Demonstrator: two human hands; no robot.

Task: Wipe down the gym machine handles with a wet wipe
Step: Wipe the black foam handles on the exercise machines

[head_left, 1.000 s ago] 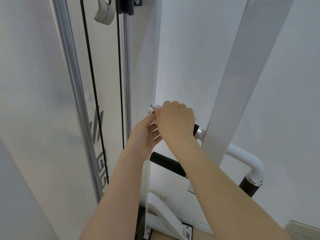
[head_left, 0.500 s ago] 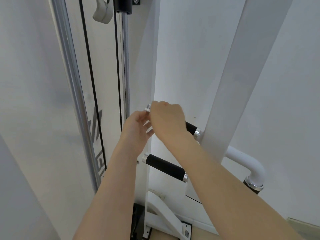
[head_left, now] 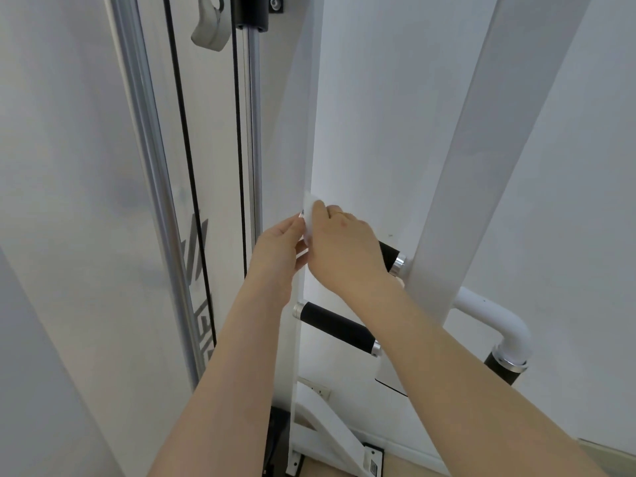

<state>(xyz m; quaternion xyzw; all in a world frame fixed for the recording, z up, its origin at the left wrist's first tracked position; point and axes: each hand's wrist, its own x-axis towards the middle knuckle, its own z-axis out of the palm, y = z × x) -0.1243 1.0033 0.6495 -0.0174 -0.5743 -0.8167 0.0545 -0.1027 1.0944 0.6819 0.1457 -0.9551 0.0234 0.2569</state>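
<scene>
1. The right hand [head_left: 347,249] is wrapped over the upper handle [head_left: 389,253], its fingers curled round the bar with the wipe [head_left: 308,218] under them.
2. The wipe is white and sticks out past the knuckles at the handle's free left end, covering the end cap.
3. The left hand [head_left: 277,251] sits just beside the right hand at that same end, its fingers lightly bent and touching the wipe's hanging edge; whether they pinch it cannot be told.
4. Only a short black stretch of the upper handle shows, between the right wrist and the silver collar where the bar meets the white post [head_left: 481,173].
5. The lower handle [head_left: 335,328] lies below and roughly parallel, black with silver caps at both ends, and neither hand touches it; the right forearm crosses in front of its right end.
6. A third black grip [head_left: 500,370] hangs from a white curved tube [head_left: 495,313] at lower right, well apart from both hands.
7. To the left stand a silver rail [head_left: 151,166] and two black cables [head_left: 182,132], with a grey hook [head_left: 208,25] at the top.
</scene>
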